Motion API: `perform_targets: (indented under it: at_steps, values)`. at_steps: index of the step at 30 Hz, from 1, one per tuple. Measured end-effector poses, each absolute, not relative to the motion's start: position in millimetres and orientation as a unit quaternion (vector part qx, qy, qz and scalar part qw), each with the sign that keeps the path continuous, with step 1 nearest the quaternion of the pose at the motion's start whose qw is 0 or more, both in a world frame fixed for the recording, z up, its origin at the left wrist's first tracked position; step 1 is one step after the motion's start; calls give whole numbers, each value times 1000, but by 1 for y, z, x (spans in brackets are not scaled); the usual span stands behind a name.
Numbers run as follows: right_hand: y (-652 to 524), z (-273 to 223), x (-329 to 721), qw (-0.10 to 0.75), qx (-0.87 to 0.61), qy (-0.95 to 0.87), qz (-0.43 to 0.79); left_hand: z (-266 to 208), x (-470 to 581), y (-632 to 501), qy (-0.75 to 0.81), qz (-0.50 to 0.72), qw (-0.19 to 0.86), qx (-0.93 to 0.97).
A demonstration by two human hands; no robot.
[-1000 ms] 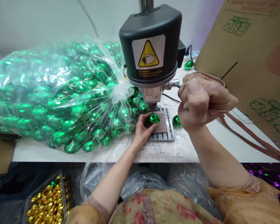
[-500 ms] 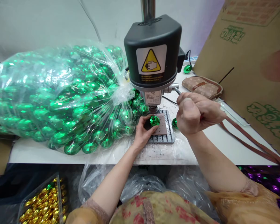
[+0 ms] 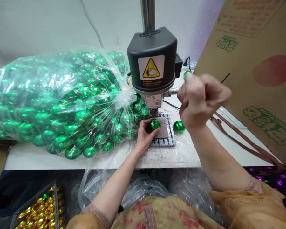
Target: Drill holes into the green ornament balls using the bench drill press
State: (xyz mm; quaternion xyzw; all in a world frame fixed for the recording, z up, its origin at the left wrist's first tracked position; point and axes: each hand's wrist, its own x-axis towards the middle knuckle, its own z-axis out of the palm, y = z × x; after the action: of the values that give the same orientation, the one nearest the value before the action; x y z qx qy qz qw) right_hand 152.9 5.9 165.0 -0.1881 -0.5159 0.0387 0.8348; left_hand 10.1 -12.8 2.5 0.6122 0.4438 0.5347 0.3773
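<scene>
Below the chuck of a small bench drill press (image 3: 152, 60), a shiny green faceted ball (image 3: 155, 124) rests on a flat pinkish pad (image 3: 164, 129). My left hand (image 3: 144, 133) pinches the ball from the left between thumb and fingers. My right hand (image 3: 200, 100), a blurred fist, is raised to the right of the drill head, closed around the press's feed lever, most of which the hand hides. Beside the slotted metal base (image 3: 173, 140) lies another green ball (image 3: 179, 126).
A clear plastic bag (image 3: 59, 101) packed with green balls fills the table's left side. On the right stand a cardboard box (image 3: 257, 79) and a brown strap (image 3: 243, 135). Dark shavings litter the white table (image 3: 69, 163). Gold balls (image 3: 38, 211) sit in a bin below.
My right hand has risen, with the lever. The left hand stays on the ball under the chuck. The view has shifted slightly, and the second ball beside the base shows more fully.
</scene>
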Motion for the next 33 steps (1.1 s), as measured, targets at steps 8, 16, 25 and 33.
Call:
perform_targets:
  at_steps: [8, 16, 25, 33]
  values:
    - [16, 202, 158, 816, -197, -527, 130, 13, -8, -100, 271, 469, 43, 839]
    - [14, 200, 156, 809, -218, -537, 103, -26, -36, -161, 176, 199, -68, 962]
    - [16, 197, 156, 804, -238, -538, 90, 3, 106, -52, 412, 296, -22, 861]
    - [10, 199, 157, 793, -273, -537, 90, 3, 106, -31, 392, 343, 187, 833]
